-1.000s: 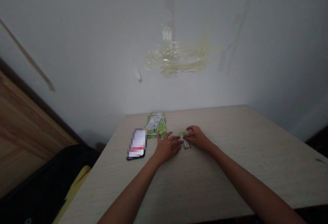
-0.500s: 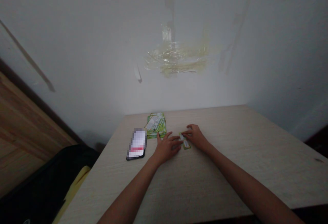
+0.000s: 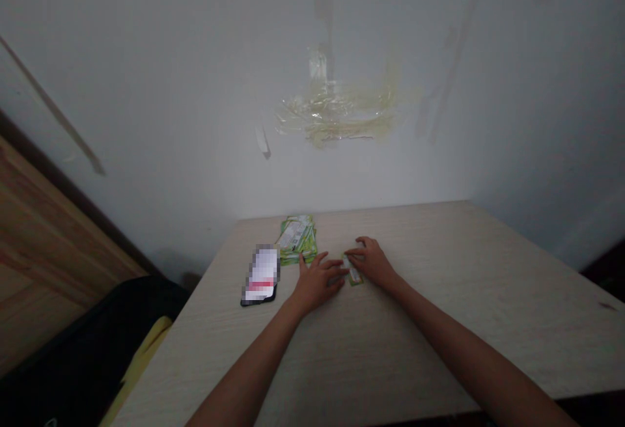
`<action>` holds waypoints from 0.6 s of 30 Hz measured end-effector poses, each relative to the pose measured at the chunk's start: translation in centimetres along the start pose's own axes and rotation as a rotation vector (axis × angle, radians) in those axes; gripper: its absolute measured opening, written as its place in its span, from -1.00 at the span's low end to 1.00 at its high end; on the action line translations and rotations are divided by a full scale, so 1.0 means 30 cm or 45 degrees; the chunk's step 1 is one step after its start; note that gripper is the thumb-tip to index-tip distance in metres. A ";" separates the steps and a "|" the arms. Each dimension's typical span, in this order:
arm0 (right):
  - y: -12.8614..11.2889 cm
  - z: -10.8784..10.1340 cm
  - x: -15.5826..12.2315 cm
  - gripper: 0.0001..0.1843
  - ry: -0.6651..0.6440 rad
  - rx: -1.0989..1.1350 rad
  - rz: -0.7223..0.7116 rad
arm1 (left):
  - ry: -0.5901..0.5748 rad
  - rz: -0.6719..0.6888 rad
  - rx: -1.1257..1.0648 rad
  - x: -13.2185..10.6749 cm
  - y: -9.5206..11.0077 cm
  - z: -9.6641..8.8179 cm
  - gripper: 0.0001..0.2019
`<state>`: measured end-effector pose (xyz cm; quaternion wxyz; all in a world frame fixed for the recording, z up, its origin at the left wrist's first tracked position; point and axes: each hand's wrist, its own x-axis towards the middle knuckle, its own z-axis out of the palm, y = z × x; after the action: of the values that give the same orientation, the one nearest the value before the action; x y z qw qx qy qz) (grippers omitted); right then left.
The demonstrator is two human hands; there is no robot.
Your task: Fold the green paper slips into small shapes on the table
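Note:
A small green and white packet (image 3: 353, 275) lies flat on the pale wooden table (image 3: 439, 297), folded narrow. My left hand (image 3: 317, 278) rests palm down with fingers stretched out, fingertips pressing on the packet's left side. My right hand (image 3: 372, 261) has its fingers curled over the packet's upper end, pinching it against the table. A stack of the same green packets (image 3: 297, 237) lies just beyond my left hand, near the wall.
A black phone (image 3: 262, 276) with a lit screen lies left of my left hand. A dark bag with a yellow patch (image 3: 92, 355) sits below the table's left edge. The white wall (image 3: 195, 88) carries old tape remains.
My right hand has slid slightly left along the packet, closer to the left fingertips. The left hand has stayed in place.

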<state>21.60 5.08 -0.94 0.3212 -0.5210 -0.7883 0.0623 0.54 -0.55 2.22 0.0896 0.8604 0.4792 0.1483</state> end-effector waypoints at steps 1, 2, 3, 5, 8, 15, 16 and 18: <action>-0.001 -0.002 0.000 -0.76 -0.004 0.006 -0.001 | 0.002 -0.003 0.001 0.000 0.000 0.001 -0.68; -0.001 -0.004 -0.001 -0.75 -0.013 0.011 -0.004 | 0.003 -0.005 0.005 -0.001 0.000 0.001 -0.68; 0.000 -0.006 0.000 -0.74 -0.023 0.012 -0.005 | 0.004 -0.007 0.011 -0.002 0.001 0.002 -0.68; 0.003 -0.008 0.000 -0.72 -0.043 0.010 -0.008 | 0.007 -0.011 0.015 -0.003 0.002 0.002 -0.68; 0.008 -0.011 0.001 -0.70 -0.065 0.016 -0.019 | 0.005 -0.018 -0.013 -0.004 0.004 0.001 -0.67; 0.025 -0.023 0.000 -0.65 -0.107 0.062 -0.094 | 0.003 -0.038 -0.036 -0.003 0.009 -0.004 -0.67; 0.028 -0.024 0.000 -0.65 -0.109 0.066 -0.099 | 0.001 -0.041 -0.032 -0.003 0.010 -0.005 -0.67; 0.033 -0.025 -0.001 -0.64 -0.116 0.073 -0.111 | 0.003 -0.043 -0.016 -0.002 0.010 -0.005 -0.66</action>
<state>22.79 5.33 -0.79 0.3023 -0.4733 -0.8220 0.0944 0.71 -0.75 2.44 0.0971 0.8515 0.4927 0.1509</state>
